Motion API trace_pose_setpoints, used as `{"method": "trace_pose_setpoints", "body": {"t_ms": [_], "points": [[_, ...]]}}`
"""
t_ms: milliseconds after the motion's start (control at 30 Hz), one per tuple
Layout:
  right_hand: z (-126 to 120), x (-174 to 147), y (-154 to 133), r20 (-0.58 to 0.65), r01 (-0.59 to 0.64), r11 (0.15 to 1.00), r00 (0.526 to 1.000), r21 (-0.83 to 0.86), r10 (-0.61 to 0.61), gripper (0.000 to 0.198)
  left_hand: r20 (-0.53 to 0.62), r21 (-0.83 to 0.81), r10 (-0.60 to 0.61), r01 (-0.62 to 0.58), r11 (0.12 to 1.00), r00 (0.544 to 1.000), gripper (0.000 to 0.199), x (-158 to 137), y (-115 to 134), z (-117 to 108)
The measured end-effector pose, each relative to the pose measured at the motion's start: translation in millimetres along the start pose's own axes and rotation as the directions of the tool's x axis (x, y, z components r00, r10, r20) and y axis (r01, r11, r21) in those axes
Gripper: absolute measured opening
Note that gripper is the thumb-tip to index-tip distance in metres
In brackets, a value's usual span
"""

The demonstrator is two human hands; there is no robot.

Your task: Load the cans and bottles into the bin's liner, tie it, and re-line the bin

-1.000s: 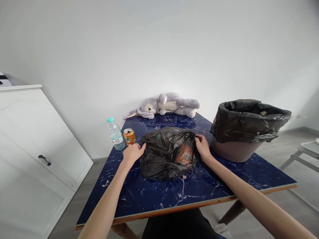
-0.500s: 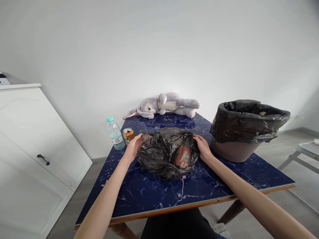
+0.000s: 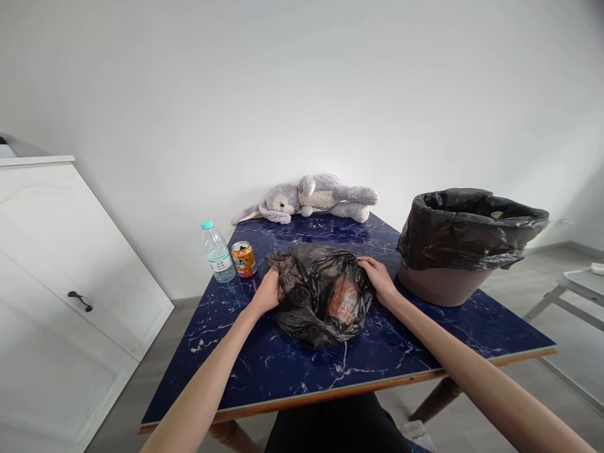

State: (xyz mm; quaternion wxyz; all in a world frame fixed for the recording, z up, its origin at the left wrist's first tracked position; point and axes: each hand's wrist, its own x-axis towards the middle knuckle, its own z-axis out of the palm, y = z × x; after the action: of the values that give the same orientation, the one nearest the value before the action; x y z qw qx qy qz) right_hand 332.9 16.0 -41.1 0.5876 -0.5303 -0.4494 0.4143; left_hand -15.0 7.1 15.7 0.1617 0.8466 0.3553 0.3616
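A crumpled black plastic bag (image 3: 309,283) lies in the middle of the blue marbled table (image 3: 283,371). Through its thin film shows a reddish packaged item (image 3: 343,301), whose kind I cannot make out. My left hand (image 3: 268,291) is closed on the bag's left edge, its fingertips tucked into the film. On the opposite side, my right hand (image 3: 377,277) pinches the bag's upper right edge. Just left of my left hand stand an orange drink can (image 3: 244,259) and a clear water bottle (image 3: 218,255) with a turquoise cap.
A grey plush rabbit (image 3: 316,196) lies on its side along the table's back edge. At the right stands a brownish trash bin (image 3: 443,286) lined with a black bag. A white cabinet (image 3: 70,302) is at the left, a white stool (image 3: 576,289) at the far right.
My left hand has moved right, its fingers now closed into the bag's edge. The bag's left side is drawn inward and bunched, uncovering more of the can. My right hand has shifted slightly left.
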Motion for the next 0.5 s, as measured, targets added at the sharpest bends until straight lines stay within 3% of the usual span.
{"method": "trace_pose_setpoints", "body": {"t_ms": [267,500], "points": [[6.1,-19.1,-17.3,0.297,0.049,0.998,0.954,-0.047,-0.032,0.024,0.018,-0.031,0.153,-0.152,0.988,0.988,0.067,1.4,-2.5,17.3],[6.8,-29.8,-33.0,0.418,0.064,0.996,0.908,-0.054,-0.036,0.022,0.092,0.015,0.203,-0.205,0.979,0.975,0.099,-11.2,-19.0,17.9]]}}
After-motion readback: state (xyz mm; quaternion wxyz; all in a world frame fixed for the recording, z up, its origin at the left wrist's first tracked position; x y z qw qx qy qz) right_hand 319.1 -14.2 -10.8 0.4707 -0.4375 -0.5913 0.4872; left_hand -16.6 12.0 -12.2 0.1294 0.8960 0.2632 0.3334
